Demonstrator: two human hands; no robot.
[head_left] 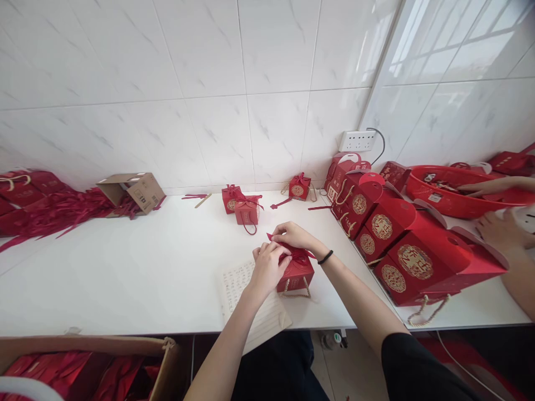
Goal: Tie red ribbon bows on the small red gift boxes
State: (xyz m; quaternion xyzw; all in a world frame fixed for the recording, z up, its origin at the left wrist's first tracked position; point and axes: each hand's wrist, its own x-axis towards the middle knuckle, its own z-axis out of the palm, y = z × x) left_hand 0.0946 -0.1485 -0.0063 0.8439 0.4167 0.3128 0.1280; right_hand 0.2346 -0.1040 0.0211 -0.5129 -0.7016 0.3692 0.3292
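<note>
A small red box (296, 275) with rope handles stands upright near the table's front edge, a red ribbon (298, 255) on its top. My left hand (270, 264) is at the box's upper left, its fingers closed on the ribbon. Just behind it my right hand (290, 235) pinches a ribbon end that sticks up to the left. Partly under the box and my left forearm lies an open notebook (238, 287) with handwriting.
Small red boxes (246, 211) stand further back. Large red gift boxes (418, 267) line the right. Another person's hands are by a red basin (438, 205). Ribbons (79, 206) and a small carton (146, 192) lie left; a carton of red boxes (90, 342) is below.
</note>
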